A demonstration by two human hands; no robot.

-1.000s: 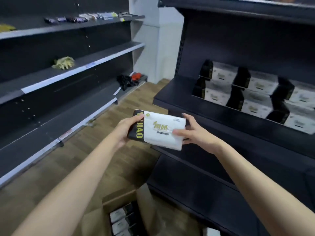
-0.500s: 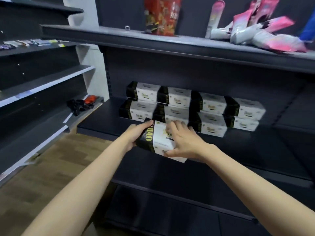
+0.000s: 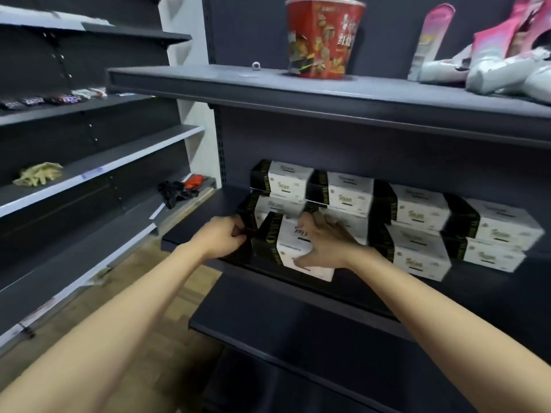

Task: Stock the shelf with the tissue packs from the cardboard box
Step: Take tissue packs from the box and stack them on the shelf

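Note:
A white tissue pack with a black end (image 3: 286, 248) sits at the front of the dark middle shelf (image 3: 205, 216), in front of the stacked packs. My left hand (image 3: 222, 238) grips its black left end. My right hand (image 3: 323, 244) lies spread over its white front face. Behind it, several matching tissue packs (image 3: 417, 210) stand two high in a row along the shelf. The cardboard box is out of view.
The shelf above (image 3: 298, 90) holds a red noodle cup (image 3: 322, 37) and pink and white pouches (image 3: 501, 61). To the left, another shelving unit carries yellow gloves (image 3: 38, 173), snack bars (image 3: 38, 100) and a black and red item (image 3: 180, 188). Wooden floor lies below.
Both hands carried the pack up and forward from over the floor onto the middle shelf. My view rose from the box to the shelf, and the right hand spread over the pack's front.

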